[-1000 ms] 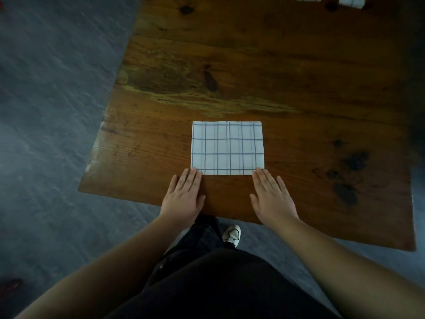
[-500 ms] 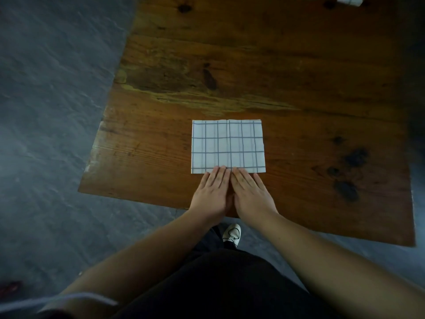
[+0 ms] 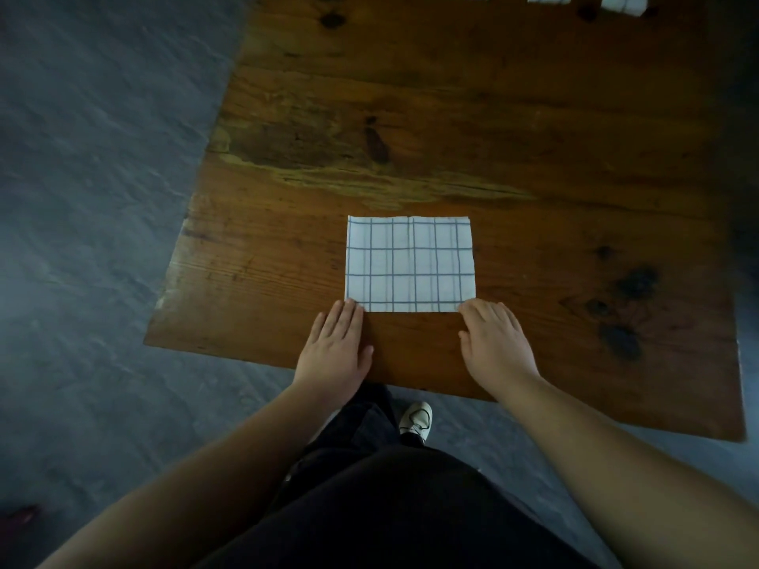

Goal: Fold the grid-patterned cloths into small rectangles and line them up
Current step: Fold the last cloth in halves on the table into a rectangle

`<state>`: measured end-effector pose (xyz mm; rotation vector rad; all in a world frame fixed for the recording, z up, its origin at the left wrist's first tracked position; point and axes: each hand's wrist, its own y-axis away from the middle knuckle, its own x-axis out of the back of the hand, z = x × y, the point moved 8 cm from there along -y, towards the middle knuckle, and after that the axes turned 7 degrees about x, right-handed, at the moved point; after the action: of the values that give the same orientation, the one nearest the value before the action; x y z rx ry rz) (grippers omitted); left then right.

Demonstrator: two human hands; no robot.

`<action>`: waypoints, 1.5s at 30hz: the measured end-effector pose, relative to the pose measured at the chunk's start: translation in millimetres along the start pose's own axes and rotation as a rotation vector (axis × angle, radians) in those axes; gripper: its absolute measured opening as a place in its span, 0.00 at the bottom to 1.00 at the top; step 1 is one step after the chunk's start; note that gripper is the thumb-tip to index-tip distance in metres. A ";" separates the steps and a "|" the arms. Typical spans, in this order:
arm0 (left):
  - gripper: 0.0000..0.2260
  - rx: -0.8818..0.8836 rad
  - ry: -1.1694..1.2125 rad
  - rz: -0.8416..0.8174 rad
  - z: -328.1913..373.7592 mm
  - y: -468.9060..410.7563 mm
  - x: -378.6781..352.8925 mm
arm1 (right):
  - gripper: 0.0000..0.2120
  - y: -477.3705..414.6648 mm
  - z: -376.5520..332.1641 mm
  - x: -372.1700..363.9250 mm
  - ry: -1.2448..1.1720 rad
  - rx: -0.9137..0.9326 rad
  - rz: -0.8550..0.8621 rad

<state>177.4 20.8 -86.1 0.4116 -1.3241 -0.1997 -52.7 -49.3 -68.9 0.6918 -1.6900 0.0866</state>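
While both flat hands' fingers [image 3: 343,320] lie together, apparently touching the cloth's [image 3: 410,264] near corners.

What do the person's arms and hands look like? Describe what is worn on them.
Both arms are bare from the bottom edge of the picture to the fingertips: no sleeves reach into view. The left hand and the right hand wear no gloves, and no rings, watch or bracelets show. Below them are dark trousers and a pale shoe.
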 end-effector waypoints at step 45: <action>0.23 -0.047 0.295 -0.016 53.7 -33.9 38.3 | 0.28 -92.2 39.4 49.3 -0.098 -0.156 -0.029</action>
<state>137.8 -33.9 -55.4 0.3956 -1.0249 -0.1752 -46.0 -160.7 -62.3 0.6106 -1.7585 -0.1002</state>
